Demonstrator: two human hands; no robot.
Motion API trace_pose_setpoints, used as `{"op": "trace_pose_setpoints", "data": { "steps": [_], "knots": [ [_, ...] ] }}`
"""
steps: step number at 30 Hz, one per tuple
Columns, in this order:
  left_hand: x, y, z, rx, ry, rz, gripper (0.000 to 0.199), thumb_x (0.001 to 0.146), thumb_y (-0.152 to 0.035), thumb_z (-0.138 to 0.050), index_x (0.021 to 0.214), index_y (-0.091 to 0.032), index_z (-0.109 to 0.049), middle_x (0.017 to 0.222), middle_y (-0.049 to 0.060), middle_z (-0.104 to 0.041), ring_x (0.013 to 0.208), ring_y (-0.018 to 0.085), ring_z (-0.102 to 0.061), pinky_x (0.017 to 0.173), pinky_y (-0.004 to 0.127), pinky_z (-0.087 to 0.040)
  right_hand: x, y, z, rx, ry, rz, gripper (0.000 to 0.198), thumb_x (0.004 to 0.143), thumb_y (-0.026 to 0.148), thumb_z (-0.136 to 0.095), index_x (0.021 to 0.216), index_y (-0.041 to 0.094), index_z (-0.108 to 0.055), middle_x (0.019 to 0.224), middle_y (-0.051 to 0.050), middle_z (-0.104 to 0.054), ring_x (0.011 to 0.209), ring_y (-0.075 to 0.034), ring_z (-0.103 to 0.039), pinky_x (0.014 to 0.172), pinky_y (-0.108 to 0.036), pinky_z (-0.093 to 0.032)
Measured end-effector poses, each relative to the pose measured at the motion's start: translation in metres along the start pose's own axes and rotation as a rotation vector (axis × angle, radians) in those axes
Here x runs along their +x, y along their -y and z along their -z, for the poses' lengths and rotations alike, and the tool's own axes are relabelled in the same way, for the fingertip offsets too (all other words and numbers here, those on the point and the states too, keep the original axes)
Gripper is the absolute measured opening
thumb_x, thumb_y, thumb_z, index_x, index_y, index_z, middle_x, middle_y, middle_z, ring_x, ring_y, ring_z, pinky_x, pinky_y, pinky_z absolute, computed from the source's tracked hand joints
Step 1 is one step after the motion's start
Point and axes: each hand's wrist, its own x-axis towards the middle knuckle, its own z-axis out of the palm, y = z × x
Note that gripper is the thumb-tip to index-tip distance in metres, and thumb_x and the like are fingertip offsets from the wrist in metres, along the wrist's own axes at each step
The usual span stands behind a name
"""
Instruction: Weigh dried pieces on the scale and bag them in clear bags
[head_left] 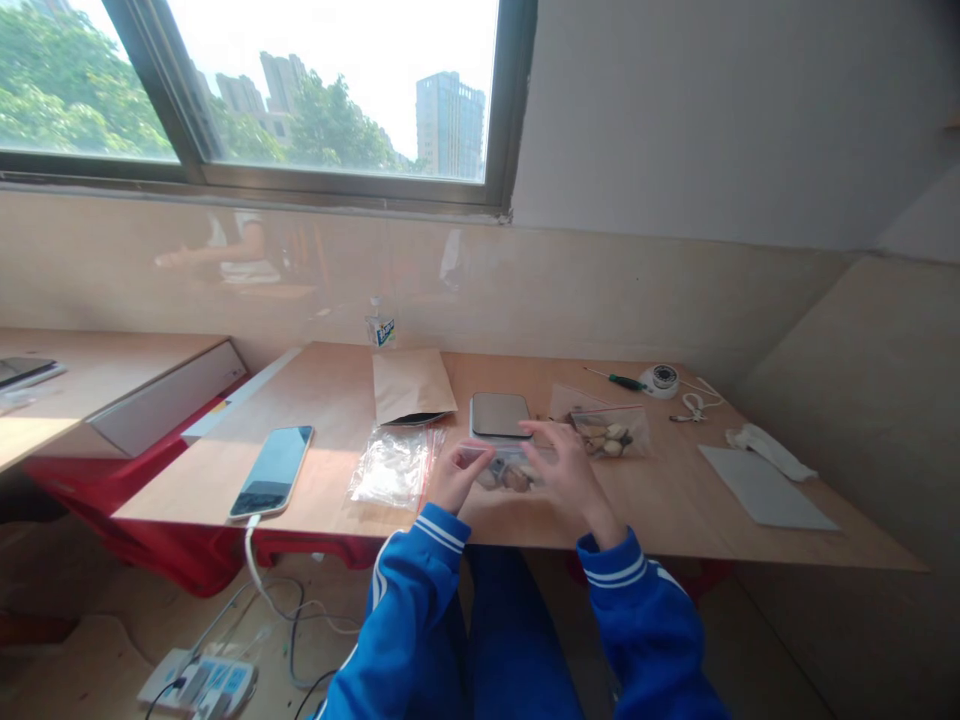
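Observation:
A clear zip bag point(514, 475) with brownish dried pieces inside lies near the table's front edge, between my hands. My left hand point(456, 478) is closed in a pinch at the bag's upper left corner. At the bag's right side is my right hand point(566, 468), its thumb and forefinger apart with a gap between them. Just beyond the bag sits a small flat scale point(500, 415) with a grey top. More filled zip bags point(611, 435) rest beyond my right hand. A stack of empty clear zip bags point(394, 468) is left of my left hand.
A brown paper pouch point(412, 385) lies behind the empty bags, near a clear pump bottle point(380, 325). A phone point(274, 470) with a white cable point(251, 555) is at left. Rightward are a screwdriver point(622, 381), a white camera point(661, 381) and a white sheet point(765, 488).

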Motion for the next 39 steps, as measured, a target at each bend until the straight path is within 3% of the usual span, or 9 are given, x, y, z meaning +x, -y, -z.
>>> {"op": "trace_pose_setpoints", "data": {
  "steps": [2, 4, 8, 13, 17, 21, 26, 32, 39],
  "knots": [
    [0.0, -0.004, -0.003, 0.011, 0.029, -0.034, 0.028, 0.074, -0.044, -0.071, 0.083, -0.018, -0.069, 0.08, 0.004, -0.07, 0.079, 0.019, -0.065, 0.074, 0.03, -0.051, 0.007, 0.008, -0.001, -0.112, 0.18, 0.066, 0.015, 0.08, 0.038, -0.065, 0.085, 0.026, -0.073, 0.084, -0.004, -0.072, 0.087, -0.023, -0.059, 0.092, -0.043, -0.038],
    [0.0, -0.006, -0.006, 0.032, 0.028, -0.067, 0.028, 0.075, -0.045, -0.069, 0.083, -0.018, -0.069, 0.079, 0.004, -0.069, 0.078, 0.019, -0.064, 0.073, 0.029, -0.051, 0.011, 0.012, -0.005, -0.118, 0.248, 0.068, 0.016, 0.081, 0.039, -0.065, 0.076, 0.026, -0.072, 0.074, -0.002, -0.071, 0.078, -0.021, -0.06, 0.09, -0.04, -0.038],
    [0.001, -0.006, -0.006, 0.092, -0.002, -0.11, 0.027, 0.075, -0.044, -0.069, 0.081, -0.018, -0.07, 0.08, 0.005, -0.069, 0.079, 0.019, -0.065, 0.073, 0.029, -0.05, 0.013, 0.017, -0.012, -0.155, 0.303, 0.037, 0.016, 0.082, 0.042, -0.064, 0.081, 0.027, -0.07, 0.073, -0.001, -0.07, 0.075, -0.02, -0.06, 0.079, -0.033, -0.041],
    [0.002, -0.001, -0.004, 0.077, -0.039, -0.119, 0.026, 0.077, -0.042, -0.069, 0.08, -0.017, -0.07, 0.079, 0.004, -0.069, 0.08, 0.018, -0.065, 0.073, 0.027, -0.049, 0.014, 0.025, -0.02, -0.438, 0.389, 0.091, 0.014, 0.091, 0.023, -0.054, 0.082, 0.022, -0.065, 0.075, -0.003, -0.068, 0.077, -0.019, -0.057, 0.07, -0.027, -0.038],
    [0.002, -0.002, 0.002, 0.039, -0.056, -0.063, 0.026, 0.074, -0.041, -0.071, 0.079, -0.016, -0.07, 0.076, 0.004, -0.071, 0.075, 0.018, -0.065, 0.071, 0.028, -0.05, 0.014, 0.026, -0.028, -0.462, 0.371, 0.158, 0.02, 0.092, 0.017, -0.051, 0.077, 0.02, -0.063, 0.072, -0.002, -0.067, 0.073, -0.017, -0.057, 0.066, -0.025, -0.037],
    [0.003, -0.007, 0.009, 0.058, -0.115, -0.089, 0.029, 0.071, -0.044, -0.072, 0.075, -0.015, -0.07, 0.072, 0.005, -0.07, 0.07, 0.018, -0.065, 0.065, 0.027, -0.05, 0.012, 0.019, -0.03, -0.411, 0.315, 0.227, 0.018, 0.094, 0.026, -0.052, 0.085, 0.022, -0.066, 0.077, -0.001, -0.07, 0.072, -0.016, -0.06, 0.073, -0.027, -0.039],
    [0.006, -0.007, 0.02, 0.047, -0.098, -0.051, 0.033, 0.072, -0.048, -0.07, 0.072, -0.016, -0.074, 0.075, 0.007, -0.073, 0.074, 0.02, -0.066, 0.071, 0.03, -0.052, 0.006, 0.015, -0.03, -0.396, 0.29, 0.261, 0.025, 0.097, 0.023, -0.047, 0.08, 0.02, -0.066, 0.075, -0.002, -0.071, 0.069, -0.015, -0.061, 0.075, -0.028, -0.038],
    [0.006, -0.011, 0.027, 0.033, -0.088, -0.011, 0.033, 0.073, -0.049, -0.069, 0.075, -0.017, -0.076, 0.079, 0.007, -0.075, 0.077, 0.021, -0.067, 0.075, 0.03, -0.053, 0.0, 0.016, -0.027, -0.289, 0.297, 0.188, 0.018, 0.095, 0.029, -0.051, 0.092, 0.024, -0.068, 0.087, 0.001, -0.074, 0.077, -0.015, -0.065, 0.078, -0.028, -0.038],
    [0.003, -0.022, 0.03, 0.069, 0.076, 0.073, 0.033, 0.075, -0.047, -0.067, 0.077, -0.015, -0.077, 0.077, 0.007, -0.074, 0.074, 0.021, -0.067, 0.07, 0.028, -0.05, -0.021, 0.016, -0.019, -0.255, 0.246, 0.08, 0.021, 0.094, 0.02, -0.049, 0.093, 0.024, -0.07, 0.085, 0.0, -0.074, 0.074, -0.017, -0.063, 0.072, -0.027, -0.044]
  ]
}}
